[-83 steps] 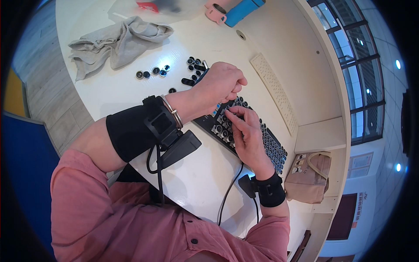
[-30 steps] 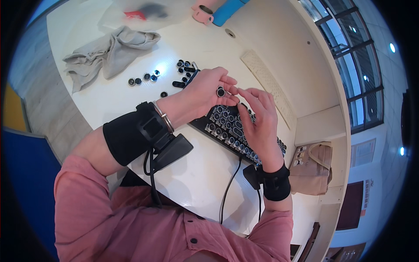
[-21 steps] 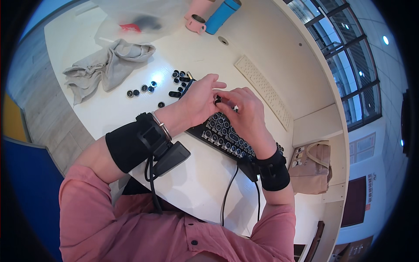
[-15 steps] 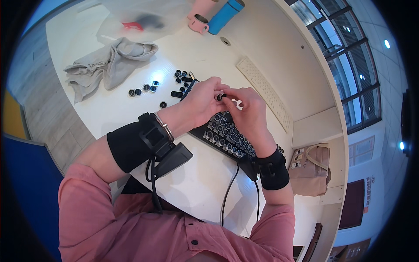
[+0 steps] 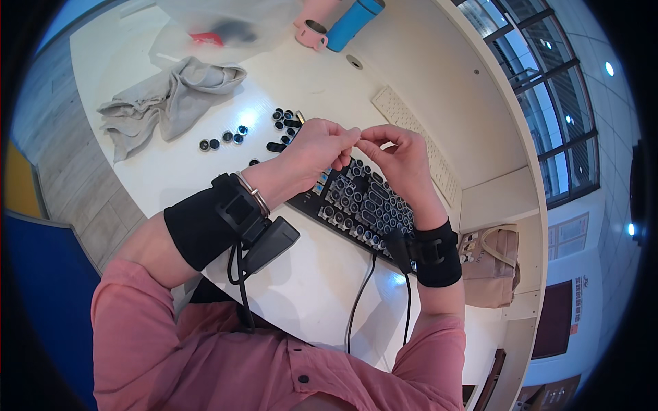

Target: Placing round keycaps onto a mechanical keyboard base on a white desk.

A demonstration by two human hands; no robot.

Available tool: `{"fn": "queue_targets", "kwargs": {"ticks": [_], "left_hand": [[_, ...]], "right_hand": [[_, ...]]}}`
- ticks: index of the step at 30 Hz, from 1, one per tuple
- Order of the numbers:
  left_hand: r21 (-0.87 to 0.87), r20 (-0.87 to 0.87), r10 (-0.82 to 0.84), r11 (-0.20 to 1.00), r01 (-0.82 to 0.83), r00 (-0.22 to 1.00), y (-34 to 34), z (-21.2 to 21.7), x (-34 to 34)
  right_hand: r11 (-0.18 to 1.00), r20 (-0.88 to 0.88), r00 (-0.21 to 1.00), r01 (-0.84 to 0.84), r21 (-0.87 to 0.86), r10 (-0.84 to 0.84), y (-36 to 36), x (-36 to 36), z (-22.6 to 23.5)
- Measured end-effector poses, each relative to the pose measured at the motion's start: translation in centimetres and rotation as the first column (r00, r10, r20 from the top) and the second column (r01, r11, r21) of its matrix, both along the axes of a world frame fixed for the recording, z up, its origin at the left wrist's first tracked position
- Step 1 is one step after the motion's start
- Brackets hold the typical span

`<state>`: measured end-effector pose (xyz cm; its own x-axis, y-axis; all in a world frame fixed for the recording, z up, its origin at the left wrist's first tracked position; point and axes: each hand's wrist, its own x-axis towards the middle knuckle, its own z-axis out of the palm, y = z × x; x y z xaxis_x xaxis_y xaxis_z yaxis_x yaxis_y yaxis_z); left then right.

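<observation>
Above the left end of a black keyboard [image 5: 363, 216] with round keycaps, my two hands meet at the fingertips. My left hand [image 5: 317, 154] is closed, its thumb and forefinger pinched together. Facing it, my right hand [image 5: 403, 161] is also in a pinch, and whatever sits between the fingertips is hidden or too small to name. Bare blue switches [image 5: 321, 181] show at the keyboard's left end, just below my left hand. Loose round black keycaps [image 5: 227, 137] lie on the desk to the left, and more, with longer black keycaps [image 5: 276, 147], lie beside my left hand.
A crumpled grey cloth [image 5: 171, 99] lies at the left of the white desk [image 5: 301, 267]. Farther back are a clear plastic bag [image 5: 212, 34], a pink mug [image 5: 310, 35] and a blue tumbler [image 5: 355, 26]. A pale keyboard [image 5: 418, 144] lies along the partition; a bag [image 5: 490, 267] stands at right.
The round black keycap seen between my fingers is out of sight. My right hand has shifted slightly right, and the fingertips now meet a little higher, uncovering more of the keyboard.
</observation>
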<state>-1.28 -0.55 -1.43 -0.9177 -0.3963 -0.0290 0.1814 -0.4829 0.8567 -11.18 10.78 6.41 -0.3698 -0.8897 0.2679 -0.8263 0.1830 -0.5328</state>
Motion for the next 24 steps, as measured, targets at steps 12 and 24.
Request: {"fn": "queue_targets", "kwargs": {"ticks": [12, 24], "left_hand": [[0.299, -0.099, 0.240, 0.933, -0.201, 0.966, -1.4, 0.1, 0.0], [0.281, -0.139, 0.232, 0.942, -0.186, 0.963, -1.2, 0.5, 0.3]], "right_hand": [[0.988, -0.133, 0.991, 0.038, 0.151, -0.018, 0.0, -2.6, -2.4], [0.939, -0.320, 0.947, 0.124, 0.321, -0.016, -0.5, -1.4, -2.0]]}}
